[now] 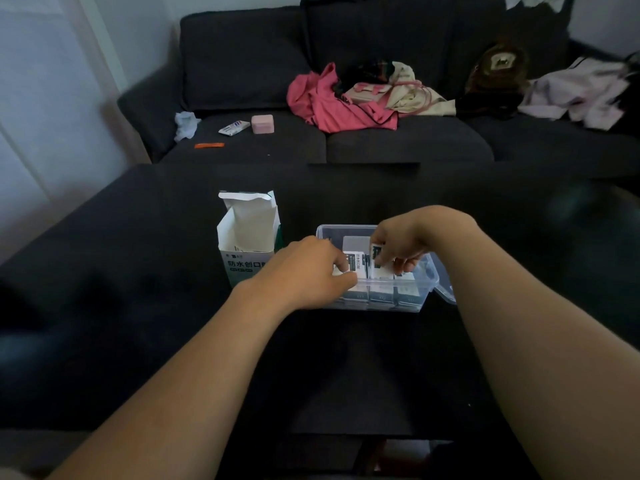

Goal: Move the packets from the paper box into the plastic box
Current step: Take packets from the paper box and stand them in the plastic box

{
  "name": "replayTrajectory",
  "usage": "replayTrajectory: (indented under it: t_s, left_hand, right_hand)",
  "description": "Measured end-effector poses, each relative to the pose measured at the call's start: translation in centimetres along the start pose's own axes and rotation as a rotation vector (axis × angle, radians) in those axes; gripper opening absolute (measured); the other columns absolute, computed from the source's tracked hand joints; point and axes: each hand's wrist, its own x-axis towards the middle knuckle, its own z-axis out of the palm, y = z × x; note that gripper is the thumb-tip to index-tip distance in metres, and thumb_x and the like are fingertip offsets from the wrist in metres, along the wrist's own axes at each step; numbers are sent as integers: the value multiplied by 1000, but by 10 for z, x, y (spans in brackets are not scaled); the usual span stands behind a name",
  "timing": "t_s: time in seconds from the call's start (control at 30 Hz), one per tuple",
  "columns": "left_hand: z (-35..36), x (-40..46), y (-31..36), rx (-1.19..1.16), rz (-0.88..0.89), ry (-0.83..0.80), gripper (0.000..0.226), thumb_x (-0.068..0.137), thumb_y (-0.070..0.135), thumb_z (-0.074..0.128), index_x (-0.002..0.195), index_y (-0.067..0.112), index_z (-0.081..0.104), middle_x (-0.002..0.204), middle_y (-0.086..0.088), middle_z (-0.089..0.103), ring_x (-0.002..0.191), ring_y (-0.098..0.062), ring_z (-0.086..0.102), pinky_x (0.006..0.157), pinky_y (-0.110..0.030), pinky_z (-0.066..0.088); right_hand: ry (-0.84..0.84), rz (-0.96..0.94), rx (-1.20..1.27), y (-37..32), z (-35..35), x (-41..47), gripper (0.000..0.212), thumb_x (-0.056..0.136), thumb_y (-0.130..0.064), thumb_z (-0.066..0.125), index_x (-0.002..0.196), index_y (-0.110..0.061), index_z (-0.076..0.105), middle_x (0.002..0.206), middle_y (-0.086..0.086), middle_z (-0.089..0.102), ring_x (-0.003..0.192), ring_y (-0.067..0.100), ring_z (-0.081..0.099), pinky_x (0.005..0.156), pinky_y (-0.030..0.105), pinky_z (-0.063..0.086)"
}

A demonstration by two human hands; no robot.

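Observation:
A white paper box with green print stands open on the dark table, its top flap raised. Right of it sits a clear plastic box holding several white packets on edge. My left hand reaches over the plastic box's left wall and pinches a white packet inside it. Above the box's middle, my right hand pinches another white packet by its top. Both hands hide part of the box's inside.
The dark table fills the foreground. Behind it stands a dark sofa with pink clothes, a small pink case, a white packet, an orange strip and other garments at the right.

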Motion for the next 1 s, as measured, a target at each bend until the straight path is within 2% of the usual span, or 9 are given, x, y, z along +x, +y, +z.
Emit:
replayTrajectory:
  t_s: [0.07,0.17,0.27,0.4,0.53,0.73,0.83,0.93,1.0]
  left_hand:
    - [0,1,-1,-8,-3,-6,33,94,46,55,115,31,76,123,6,71,97,-14,67,88,-39,57]
    - [0,1,-1,-1,-3,-22,34,98,44,52,117,30,76,127,5,70,99,-14,66,88,-39,57]
    - [0,1,-1,3,0,-21,34,99,44,51,120,30,74,125,3,71,97,-15,67,86,-39,58]
    - [0,1,-2,-10,5,0,36,99,44,52,123,28,73,128,1,69,100,-15,67,88,-39,57]
    - [1,1,-2,-18,16,2,37,100,43,53,128,26,70,136,1,65,108,-16,65,88,-34,55]
    - [2,3,-6,-10,24,31,36,99,43,53,125,27,70,131,0,67,103,-17,66,86,-38,57]
    - [2,3,-7,-33,28,63,32,98,41,55,122,28,71,128,0,67,104,-19,66,90,-43,57]
    - [-7,4,-9,-111,120,310,21,94,29,61,110,24,74,110,2,72,91,-15,65,85,-41,57]
    - [-22,0,-14,-218,136,666,20,85,18,62,102,20,74,92,2,71,79,-14,62,76,-36,55]
  right_hand:
    - [10,-3,-5,-2,1,0,19,99,-16,60,118,-12,63,113,17,70,85,22,62,79,33,56]
    - [58,-13,-6,-6,3,-1,26,97,-13,62,123,-16,59,102,10,70,82,19,65,75,29,57]
    - [95,-14,-44,-8,6,-1,48,94,-10,66,138,-19,50,110,10,67,95,23,70,89,36,60]
    - [185,-12,-83,-12,13,-2,47,92,-13,70,136,-12,54,114,10,65,89,20,69,92,39,59]
    - [179,16,-81,-13,18,3,47,88,-16,75,132,-9,58,111,11,68,84,20,69,89,38,60]
    - [213,-35,-106,-9,10,0,60,85,-19,78,140,-13,52,117,11,68,82,19,71,88,40,60]
    - [262,-86,-70,-6,4,-5,54,86,-15,77,135,-14,55,116,7,66,80,18,69,75,32,58]
    - [371,-211,-19,-8,-4,-15,23,91,-15,72,113,-15,66,100,5,70,75,13,68,61,26,52]
    - [506,-380,73,-17,-7,-23,2,91,-16,72,92,-18,72,90,5,75,69,12,68,67,32,59]
